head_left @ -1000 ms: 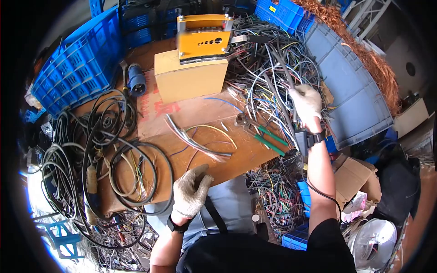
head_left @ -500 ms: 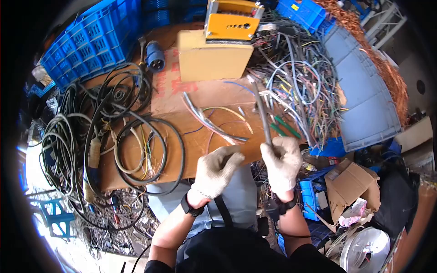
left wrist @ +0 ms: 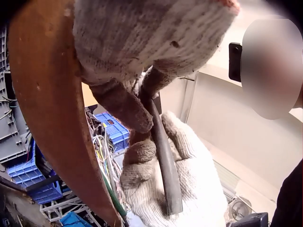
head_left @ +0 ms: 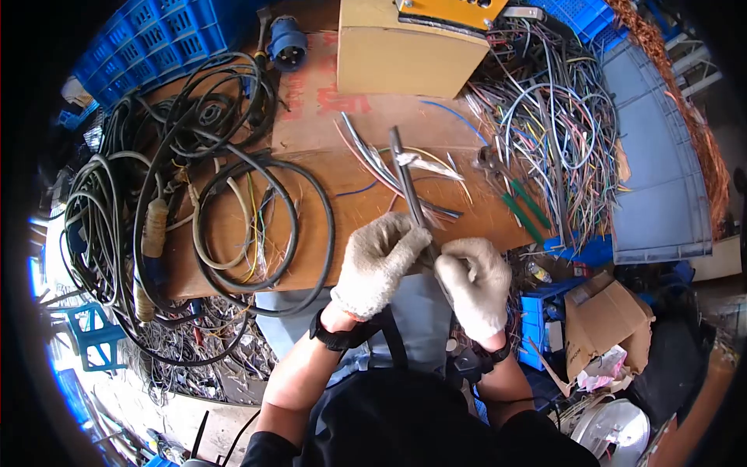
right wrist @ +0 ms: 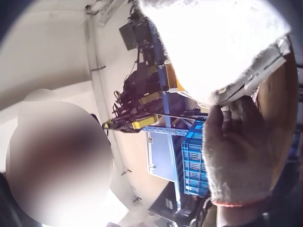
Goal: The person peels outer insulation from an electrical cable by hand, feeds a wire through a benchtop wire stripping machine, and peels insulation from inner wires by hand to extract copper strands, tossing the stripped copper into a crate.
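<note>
Both hands wear off-white knitted gloves and grip one short length of grey-black sheathed cable (head_left: 407,179) over the front edge of the table. My left hand (head_left: 380,261) pinches it between thumb and fingers around its middle. Close beside it, my right hand (head_left: 475,288) curls round the near part, whose cut end (left wrist: 173,203) lies along the palm in the left wrist view. The far end tilts up and away over several loose stripped wires (head_left: 362,159). In the right wrist view the sheath (right wrist: 255,75) shows a lengthwise slit. White frayed material (head_left: 432,165) shows beside the far end.
Green-handled pliers (head_left: 529,210) lie at right, by a large heap of wires (head_left: 560,124). Coiled black cables (head_left: 311,187) cover the left side. Behind are a blue plug (head_left: 287,45), a blue crate (head_left: 156,47) and a yellow machine (head_left: 455,9) on a box (head_left: 412,58).
My right hand has brought the cable from the wire heap down in front of the body. My left hand has moved over and taken hold of it too. The head view has shifted.
</note>
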`<control>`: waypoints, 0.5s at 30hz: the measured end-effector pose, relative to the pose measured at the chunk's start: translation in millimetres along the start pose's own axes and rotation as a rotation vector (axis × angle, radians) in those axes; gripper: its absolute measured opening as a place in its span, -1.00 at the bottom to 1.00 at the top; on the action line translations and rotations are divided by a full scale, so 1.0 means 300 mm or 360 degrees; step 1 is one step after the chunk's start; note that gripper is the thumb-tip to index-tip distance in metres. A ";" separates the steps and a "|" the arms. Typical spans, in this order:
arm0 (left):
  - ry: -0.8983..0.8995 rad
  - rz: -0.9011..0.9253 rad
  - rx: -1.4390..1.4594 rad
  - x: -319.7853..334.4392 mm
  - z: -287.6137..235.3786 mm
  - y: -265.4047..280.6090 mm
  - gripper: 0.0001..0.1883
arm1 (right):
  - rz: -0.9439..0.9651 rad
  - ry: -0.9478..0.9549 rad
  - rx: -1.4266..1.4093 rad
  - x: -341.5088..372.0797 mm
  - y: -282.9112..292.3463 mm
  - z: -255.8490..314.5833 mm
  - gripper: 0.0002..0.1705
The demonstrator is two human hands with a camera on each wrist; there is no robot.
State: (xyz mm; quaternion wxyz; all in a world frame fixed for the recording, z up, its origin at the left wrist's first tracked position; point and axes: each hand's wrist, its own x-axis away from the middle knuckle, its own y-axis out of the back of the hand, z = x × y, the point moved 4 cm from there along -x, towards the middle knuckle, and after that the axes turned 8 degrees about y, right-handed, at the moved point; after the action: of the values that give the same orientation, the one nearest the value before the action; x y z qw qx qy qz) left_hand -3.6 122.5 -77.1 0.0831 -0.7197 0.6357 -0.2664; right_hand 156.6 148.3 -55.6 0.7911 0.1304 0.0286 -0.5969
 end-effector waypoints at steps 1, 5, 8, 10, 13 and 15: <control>-0.0007 0.0001 0.0036 -0.008 0.020 0.003 -0.76 | 0.0045 -0.0025 0.0091 -0.008 0.018 -0.016 -0.87; 0.0025 -0.0005 0.0016 -0.007 0.024 0.004 -0.82 | 0.0173 -0.0282 0.0080 -0.015 0.040 -0.016 -0.76; -0.0047 -0.0079 -0.0142 -0.001 0.012 -0.001 -0.82 | 0.0162 -0.0491 -0.0079 -0.009 0.038 -0.019 -0.79; -0.0018 -0.0063 -0.0095 -0.002 0.010 -0.002 -0.82 | 0.0425 -0.0027 0.0201 -0.019 0.026 0.028 -0.84; -0.0058 -0.0078 -0.0155 -0.001 0.008 0.003 -0.82 | 0.0387 -0.0078 0.0128 -0.018 0.036 -0.019 -0.85; 0.0004 0.0002 0.0000 0.000 0.012 0.001 -0.82 | 0.0388 -0.0047 0.0122 -0.019 0.045 -0.037 -0.85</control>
State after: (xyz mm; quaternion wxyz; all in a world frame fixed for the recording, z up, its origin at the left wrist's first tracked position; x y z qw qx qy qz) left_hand -2.3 121.7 -80.2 0.0825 -0.7191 0.6361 -0.2673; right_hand 169.3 159.6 -62.9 0.8526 0.1543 -0.0221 -0.4987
